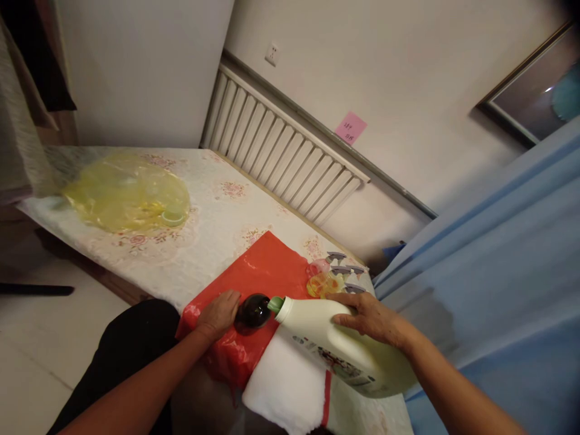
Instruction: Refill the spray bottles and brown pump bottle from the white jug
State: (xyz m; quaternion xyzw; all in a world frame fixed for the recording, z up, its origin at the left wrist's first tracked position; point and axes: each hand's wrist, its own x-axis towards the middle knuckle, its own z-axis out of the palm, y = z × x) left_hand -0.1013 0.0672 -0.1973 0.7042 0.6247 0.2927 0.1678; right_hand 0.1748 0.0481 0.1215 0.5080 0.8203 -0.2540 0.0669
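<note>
My right hand (362, 317) grips the large pale-green laundry detergent bottle (344, 344), which is tipped on its side. Its green spout (275, 304) points left, at the mouth of a small dark, glossy round container (255, 310). At the container's left side, my left hand (220, 314) has its fingers curled against the rim and appears to steady it. Under them spreads a red plastic bag (267, 266). A folded white fluffy cloth (290, 380) lies below the bottle. Any liquid leaving the spout cannot be made out.
A yellow plastic bag (131, 187) lies at the table's far left. Pink and yellow clear plastic items (324, 281) with grey parts sit beyond the bottle. The table has a floral cloth (217, 223). A radiator (281, 145) runs along the wall; a blue curtain (498, 254) hangs right.
</note>
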